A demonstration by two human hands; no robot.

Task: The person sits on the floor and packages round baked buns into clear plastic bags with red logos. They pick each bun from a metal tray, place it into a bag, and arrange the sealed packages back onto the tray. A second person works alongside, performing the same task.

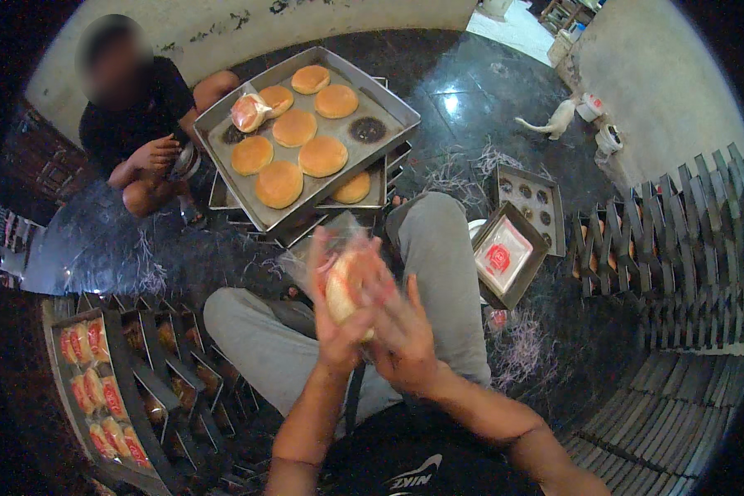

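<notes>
A round bun [342, 291] sits between my two hands, with a clear plastic bag [350, 228] printed in red about it. My left hand [336, 332] grips the bun from the left. My right hand [406, 338] presses against its right side, blurred by motion. How far the bun is inside the bag cannot be told. Just beyond my hands, a metal baking tray [372, 164] rests at an angle on other stacked trays. It holds several golden buns [294, 128] and one bagged bun [248, 113].
Right of my knee, a metal pan [513, 291] holds printed plastic bags [502, 255], beside a dark-spotted tray [555, 204]. Bagged buns fill a tray [80, 313] at left. A person [136, 118] sits opposite. Stacked trays [676, 242], paper shreds [524, 353] and a white cat [558, 121] are at right.
</notes>
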